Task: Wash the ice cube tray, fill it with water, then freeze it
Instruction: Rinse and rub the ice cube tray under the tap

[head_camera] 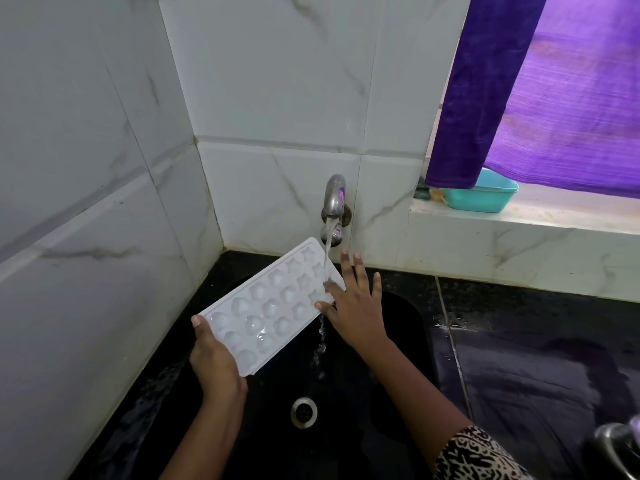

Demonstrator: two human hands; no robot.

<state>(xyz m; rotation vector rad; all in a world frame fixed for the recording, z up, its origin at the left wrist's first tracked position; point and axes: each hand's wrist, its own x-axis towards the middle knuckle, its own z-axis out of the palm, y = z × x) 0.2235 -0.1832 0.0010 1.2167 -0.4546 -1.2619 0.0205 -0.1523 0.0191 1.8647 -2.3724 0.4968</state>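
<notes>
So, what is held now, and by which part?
The left grip holds the ice cube tray by its near end; the right grip only touches its far end with straight fingers.

White tray point(273, 306). White tiles point(277, 98), grey marble veins. Black sink point(363, 410); glossy black table point(536, 341). Silver tap point(334, 199), purple glint. Silver drain point(304, 412). Purple curtain point(554, 98), darker violet at left fold. Teal tub point(485, 199). Black-and-white squiggle-print sleeve point(478, 455).

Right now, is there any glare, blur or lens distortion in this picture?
Head view: wide-angle bending curves the wall tiles at left; the backlit purple curtain glows and throws a violet glint on the steel tap; the black sink swallows detail; the white ice cube tray is sharp, the water stream slightly smeared.
</notes>
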